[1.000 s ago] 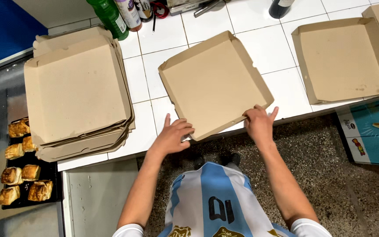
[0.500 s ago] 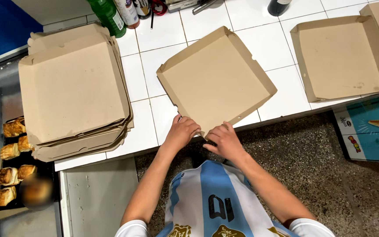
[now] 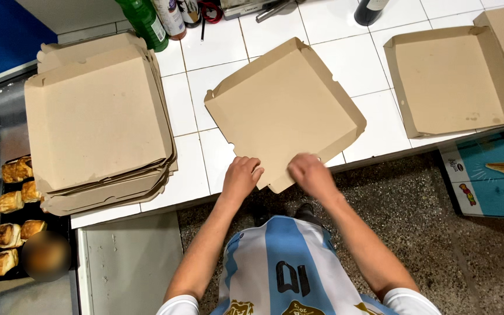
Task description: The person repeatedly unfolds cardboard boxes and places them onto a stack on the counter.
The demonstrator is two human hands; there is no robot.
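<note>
The brown cardboard box (image 3: 287, 111) lies turned cornerwise on the white tiled table (image 3: 228, 46), its nearest corner jutting past the table's front edge so both hands can get at the flaps there. The left hand (image 3: 241, 178) presses curled fingers on the box's near-left edge, while the right hand (image 3: 310, 174), blurred, rests on the near-right edge; I cannot tell whether it pinches anything. A stack of folded boxes (image 3: 97, 125) waits just left, and an open-sided box (image 3: 453, 81) sits apart to the right.
</note>
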